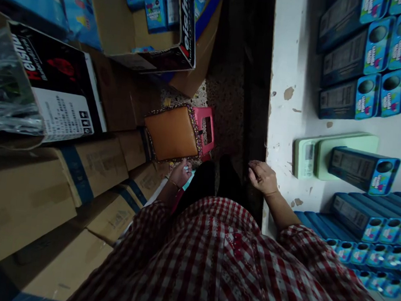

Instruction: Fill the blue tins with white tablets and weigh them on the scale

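My left hand (pixel 180 174) hangs beside my left leg, just below the stool, its fingers curled around something small and pale that I cannot make out. A padded stool (pixel 172 133) with a brown top and pink frame stands on the floor ahead. My right hand (pixel 264 177) is at the edge of the white table (pixel 283 129), its fingers loosely bent and the thumb apart, with nothing seen in it. To its right, a blue box (pixel 363 169) with a round window lies on a pale green scale (pixel 305 157).
Stacked blue boxes (pixel 367 90) fill the table's far right, and rows of more blue boxes (pixel 359 218) lie nearer. Brown cartons (pixel 97 165) line my left. An open carton (pixel 137 28) holds small blue packs; another carton (pixel 52 81) contains clear plastic.
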`<state>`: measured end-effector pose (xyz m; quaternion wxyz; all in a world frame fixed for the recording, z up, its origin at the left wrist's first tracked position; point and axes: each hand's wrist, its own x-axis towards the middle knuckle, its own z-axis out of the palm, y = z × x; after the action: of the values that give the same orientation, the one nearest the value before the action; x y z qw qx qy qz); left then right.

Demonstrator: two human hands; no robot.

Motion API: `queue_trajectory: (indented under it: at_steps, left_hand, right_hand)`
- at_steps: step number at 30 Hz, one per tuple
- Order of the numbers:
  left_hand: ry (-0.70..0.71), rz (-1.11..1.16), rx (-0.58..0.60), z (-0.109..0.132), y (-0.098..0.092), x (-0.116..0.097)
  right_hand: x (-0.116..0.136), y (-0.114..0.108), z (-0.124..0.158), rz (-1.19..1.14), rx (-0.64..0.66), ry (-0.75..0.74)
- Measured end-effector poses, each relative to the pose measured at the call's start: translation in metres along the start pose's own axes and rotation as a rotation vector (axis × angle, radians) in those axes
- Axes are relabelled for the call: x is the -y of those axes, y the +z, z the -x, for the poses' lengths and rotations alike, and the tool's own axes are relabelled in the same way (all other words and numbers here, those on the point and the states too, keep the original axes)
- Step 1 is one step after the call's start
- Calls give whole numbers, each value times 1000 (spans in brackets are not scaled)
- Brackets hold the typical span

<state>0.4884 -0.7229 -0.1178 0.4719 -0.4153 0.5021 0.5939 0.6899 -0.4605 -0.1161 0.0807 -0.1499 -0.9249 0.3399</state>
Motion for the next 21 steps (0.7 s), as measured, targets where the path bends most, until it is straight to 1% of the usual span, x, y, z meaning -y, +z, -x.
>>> queue_trajectory:
  at_steps: [2, 4, 7, 11, 14, 18, 21]
  left_hand:
    - [30, 28, 48, 0, 7, 1]
    - [28, 5, 97, -1, 12, 3]
    - [8, -84, 127, -8, 10, 3]
    - [3, -194, 133, -20, -3, -5]
    - [6, -241, 147, -23, -14, -13]
    - [-2, -287, 136, -14, -27, -22]
    - [17, -310, 131, -5, -39, -28]
  right_hand:
    - [1, 0, 0, 20, 22, -6]
    - [2, 0, -1, 49, 43, -12]
    - [3, 0, -2, 114, 54, -19]
    - [3, 4, -1, 214, 59, -23]
    - [2, 7, 0, 277, 59, -17]
    - [1, 10, 1, 322, 80, -1]
    - [0, 12, 1, 336, 90, 28]
